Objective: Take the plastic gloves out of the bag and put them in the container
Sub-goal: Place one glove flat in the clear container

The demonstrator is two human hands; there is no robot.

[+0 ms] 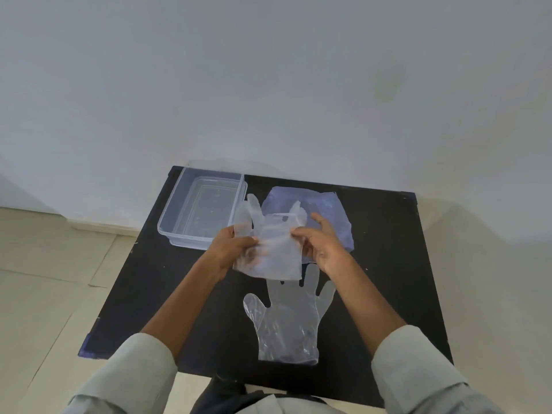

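Note:
Both my hands hold one clear plastic glove (pixel 270 249) above the middle of the black table (pixel 388 264). My left hand (pixel 230 249) pinches its left edge and my right hand (pixel 324 243) pinches its right edge, with the glove's fingers pointing away from me. A second clear glove (pixel 288 321) lies flat on the table nearer to me, fingers pointing away. The bluish plastic bag (pixel 325 210) lies flat behind my hands. The clear rectangular container (pixel 176 210) stands open at the table's far left corner, with nothing visible inside.
The black table stands against a white wall (pixel 268 85). Pale floor tiles (pixel 44 279) lie to the left. My grey sleeves (pixel 134 372) fill the lower corners of the view.

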